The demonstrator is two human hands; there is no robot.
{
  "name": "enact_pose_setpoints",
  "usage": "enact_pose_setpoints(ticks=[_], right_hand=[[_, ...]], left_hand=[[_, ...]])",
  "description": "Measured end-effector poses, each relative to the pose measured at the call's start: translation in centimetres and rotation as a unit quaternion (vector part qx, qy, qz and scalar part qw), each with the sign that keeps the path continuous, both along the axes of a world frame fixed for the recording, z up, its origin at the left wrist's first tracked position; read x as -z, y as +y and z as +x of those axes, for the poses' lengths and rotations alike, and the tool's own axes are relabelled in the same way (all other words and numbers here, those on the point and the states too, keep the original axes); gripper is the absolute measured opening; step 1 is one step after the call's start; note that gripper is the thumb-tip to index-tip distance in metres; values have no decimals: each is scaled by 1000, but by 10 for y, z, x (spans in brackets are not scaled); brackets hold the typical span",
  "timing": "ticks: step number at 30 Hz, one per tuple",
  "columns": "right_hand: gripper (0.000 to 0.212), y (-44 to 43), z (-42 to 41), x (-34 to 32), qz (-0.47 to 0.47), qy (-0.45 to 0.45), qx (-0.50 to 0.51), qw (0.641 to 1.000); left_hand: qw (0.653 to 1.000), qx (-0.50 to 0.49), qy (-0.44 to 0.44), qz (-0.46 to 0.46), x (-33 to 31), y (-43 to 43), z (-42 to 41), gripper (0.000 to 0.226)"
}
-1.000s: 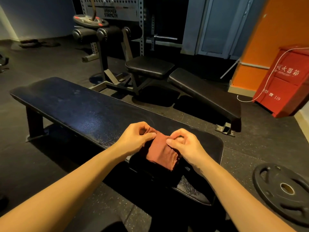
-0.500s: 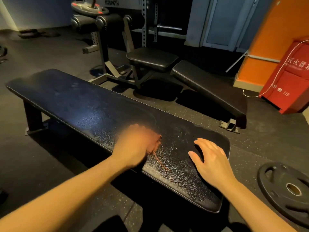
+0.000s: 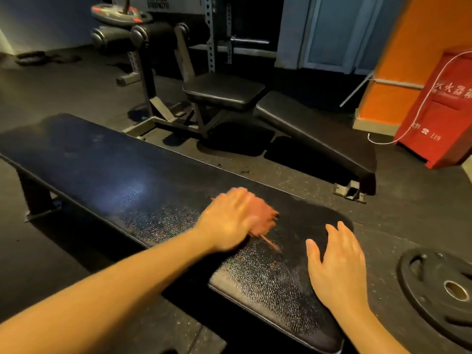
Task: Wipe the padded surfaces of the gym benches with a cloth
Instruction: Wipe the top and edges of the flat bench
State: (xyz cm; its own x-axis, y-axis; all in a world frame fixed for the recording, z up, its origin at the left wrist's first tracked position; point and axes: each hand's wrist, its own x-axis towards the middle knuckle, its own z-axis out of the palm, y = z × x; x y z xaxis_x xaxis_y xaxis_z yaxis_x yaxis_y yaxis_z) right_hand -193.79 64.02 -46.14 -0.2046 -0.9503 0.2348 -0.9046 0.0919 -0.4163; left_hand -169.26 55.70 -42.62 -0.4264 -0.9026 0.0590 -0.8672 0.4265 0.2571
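The long flat desk point(image 3: 115, 175) stretches far to the left of the fingers point(image 3: 332, 233); its cracked pad gives no sign of which parts have been wiped. Well beyond the fingers stands a second bench point(image 3: 314, 139), with no cloth on it. A weight plate point(image 3: 439, 290) lies on the floor to their right. The right hand point(image 3: 337, 269) lies flat on the pad's near end, fingers released and spread. The left hand point(image 3: 229, 221), blurred, presses seemingly straight fingers on the reddish cloth point(image 3: 263, 218), which shows under and just right of them. The wiping looks barely begun: most of this pad and the whole second bench remain.
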Motion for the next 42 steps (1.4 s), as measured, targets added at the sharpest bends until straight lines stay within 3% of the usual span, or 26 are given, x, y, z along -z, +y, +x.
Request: enact_pose_setpoints(ticks=[3, 6, 11, 14, 17, 19, 21, 24, 28, 31, 34, 38, 40, 42], right_hand=[[63, 0, 2, 0, -4, -12, 4, 1000], [63, -2, 2, 1, -9, -39, 5, 999], [52, -1, -1, -3, -27, -172, 36, 984], [53, 2, -2, -9, -47, -262, 78, 961], [58, 1, -3, -11, -36, -287, 89, 953], [57, -1, -4, -12, -41, -306, 104, 945], [54, -2, -7, -10, -57, -326, 116, 937], [47, -4, -18, -12, -82, -403, 133, 902], [43, 0, -43, -25, -70, -585, 126, 798], [32, 10, -51, -31, -24, -597, 63, 800], [22, 14, -53, -25, 6, -579, 39, 814], [28, 16, -52, -18, 9, -582, 24, 813], [44, 18, -53, -19, -4, -624, 33, 781], [48, 18, -57, -20, -16, -642, 48, 765]], left_hand=[[985, -155, -73, -32, 4, -71, 71, 67], [971, -216, -103, 4, 12, -103, 36, 71], [999, 10, -45, 0, 10, -31, -116, 72], [989, 136, -60, 13, 9, 29, -103, 75], [995, 88, -46, -6, 7, -11, -54, 64], [996, -22, -92, -7, 7, -59, -35, 75], [993, -62, -101, 10, 11, -77, -64, 76], [997, 12, -78, 20, 13, -37, -133, 77], [979, 189, -81, 9, 12, 74, -129, 72], [960, 267, -82, 10, 9, 135, -89, 71], [983, 157, -99, 1, 9, 85, -60, 78], [992, -16, -117, 36, 11, -21, -76, 83], [994, -25, -94, 41, 13, -26, -117, 87], [995, 40, -81, 31, 14, 2, -151, 83]])
